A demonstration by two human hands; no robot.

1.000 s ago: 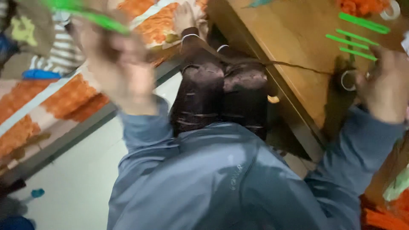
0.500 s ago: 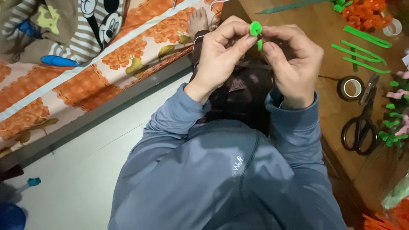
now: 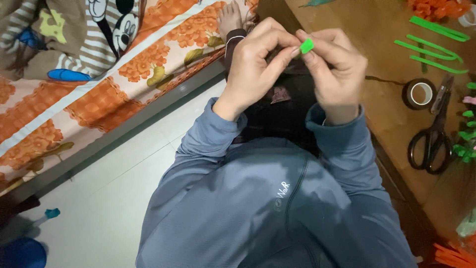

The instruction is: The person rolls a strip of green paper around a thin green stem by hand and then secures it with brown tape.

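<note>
You have a small green strip pinched between both hands, held up over your lap and left of the bench. Your right hand grips it between thumb and forefinger, fingers curled in tight; your left hand closes on it from the other side, thumb tip pressed against the piece. Only a short end shows, so how far it runs inside your fingers cannot be told.

It looks light and thin, likely soft and easy to crease, much like the long green strips lying on the bench. Hold it near the end with fingertips only, and lightly: a hard pinch would probably crumple or kink it. It should not slip much, but being so small it could drop into your lap unnoticed.

On the bench to your right lie a tape roll and black scissors, well apart from your hands. The bed is to your left.
</note>
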